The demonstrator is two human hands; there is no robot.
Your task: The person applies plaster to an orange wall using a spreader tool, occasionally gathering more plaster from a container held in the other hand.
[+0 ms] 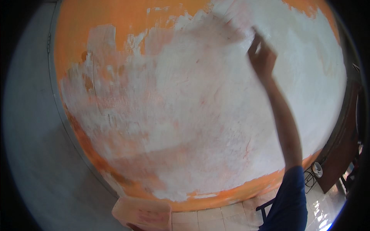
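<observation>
At far left stands a grey panel [29,100]. Right of it, at the lower edge, is a pinkish tub [154,214]; a dark sliver there may be the left hand [135,227], its grip impossible to tell. The wall [210,92] fills the middle, whitish coating over orange paint [127,13]. Farther right, the right hand [263,57] is raised before the upper wall, fingers curled (blur hides whether they pinch a tool). The step looks like spreading or smoothing the coating; the next move seems to call for steady, even pressure.
</observation>
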